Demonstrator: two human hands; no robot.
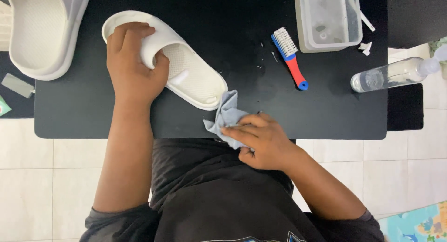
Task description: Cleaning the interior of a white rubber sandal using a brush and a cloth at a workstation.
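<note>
A white slide sandal (191, 79) lies at an angle on the black table (326, 111). My left hand (132, 67) grips its strap from above and holds it down. My right hand (258, 139) is closed on a crumpled light grey cloth (227, 114) at the table's near edge. The cloth's upper end touches the sandal's heel end.
A second white sandal (39, 32) sits at the far left. A blue and red brush (289, 56) lies right of centre, beside a clear plastic tub (326, 42). A clear bottle (396, 74) lies on its side at the right edge. White tiled floor (28, 177) surrounds the table.
</note>
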